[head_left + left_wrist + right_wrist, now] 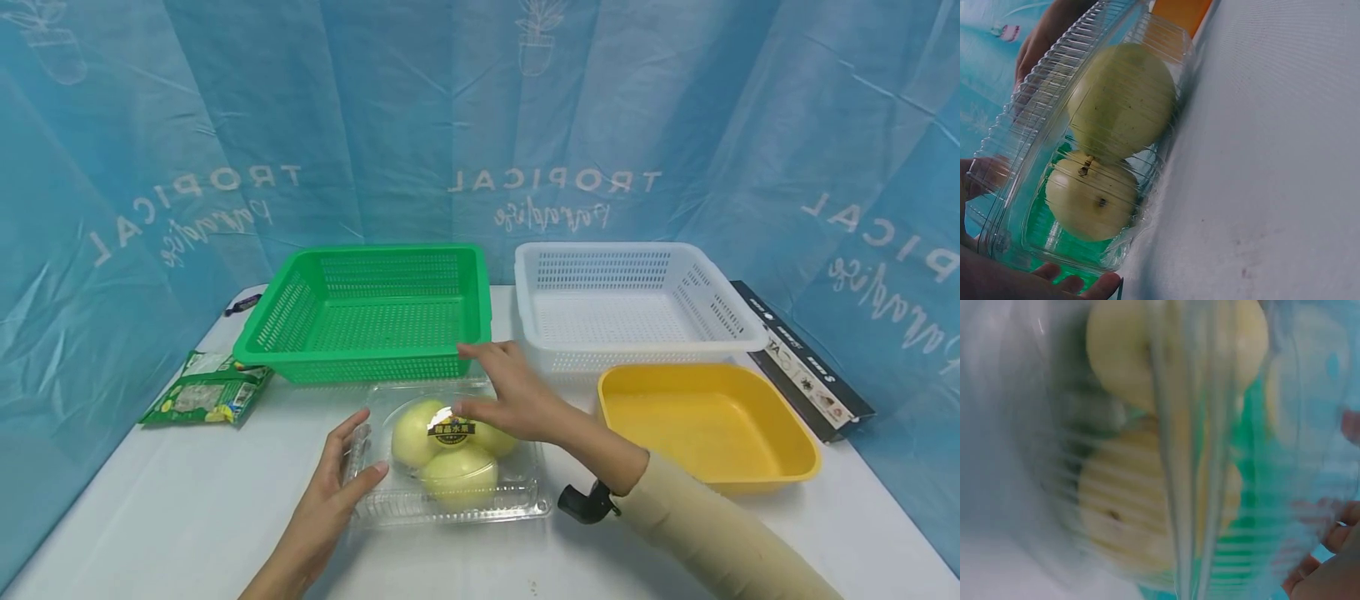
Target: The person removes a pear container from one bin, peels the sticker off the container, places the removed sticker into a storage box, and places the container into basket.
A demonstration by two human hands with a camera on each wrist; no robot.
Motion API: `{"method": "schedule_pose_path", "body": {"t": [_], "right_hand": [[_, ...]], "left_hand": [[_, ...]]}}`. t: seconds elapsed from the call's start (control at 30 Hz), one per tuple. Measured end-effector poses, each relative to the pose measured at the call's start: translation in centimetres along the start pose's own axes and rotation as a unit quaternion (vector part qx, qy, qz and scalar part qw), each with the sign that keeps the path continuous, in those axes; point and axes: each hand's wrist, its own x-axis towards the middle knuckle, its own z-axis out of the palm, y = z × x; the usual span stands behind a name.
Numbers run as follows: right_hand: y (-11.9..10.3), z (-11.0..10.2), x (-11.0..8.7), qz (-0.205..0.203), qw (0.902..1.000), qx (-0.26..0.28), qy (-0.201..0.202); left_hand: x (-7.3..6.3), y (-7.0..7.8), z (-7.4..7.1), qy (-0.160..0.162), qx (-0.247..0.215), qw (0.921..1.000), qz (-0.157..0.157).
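Note:
A clear plastic clamshell box [517,492] lies on the white table, its lid over several round pale yellow-green fruits [461,475], pears or apples. A black-and-gold label [451,430] marks the lid. At the box's left edge is my left hand [330,483], fingers along the side and thumb over the lid. My right hand [517,396] reaches across the lid's right half, fingers spread toward the far edge and thumb near the label. Whether its fingertips touch the plastic is hard to tell. The fruits [1122,103] show through the ribbed wall in the left wrist view; the right wrist view is blurred.
Behind the box stand a green basket [360,367] and a white basket [645,346]. A yellow tub [705,483] is at right, beside a long black carton [802,367]. Left lies a green snack packet [206,392], with a small dark wrapped item [243,304] beyond. Blue curtains surround the table.

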Motion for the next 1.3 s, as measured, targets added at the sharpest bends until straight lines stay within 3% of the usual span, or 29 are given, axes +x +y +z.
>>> {"method": "schedule_pose_path", "body": {"t": [0.33,0.9,1.3], "right_hand": [[-0.9,1.2,-0.5,-0.013,0.9990,-0.004,-0.042],[-0.9,2.1,-0.7,-0.053,0.9922,-0.107,-0.035],[-0.7,2.4,-0.8,-0.075,0.9854,-0.150,-0.027]], "left_hand": [[0.0,0.0,0.1,0.000,-0.005,1.0000,0.001],[0.0,0.2,0.1,-0.003,-0.010,0.9999,-0.007],[0.0,0.1,0.1,0.003,-0.010,0.9999,-0.001]]}}
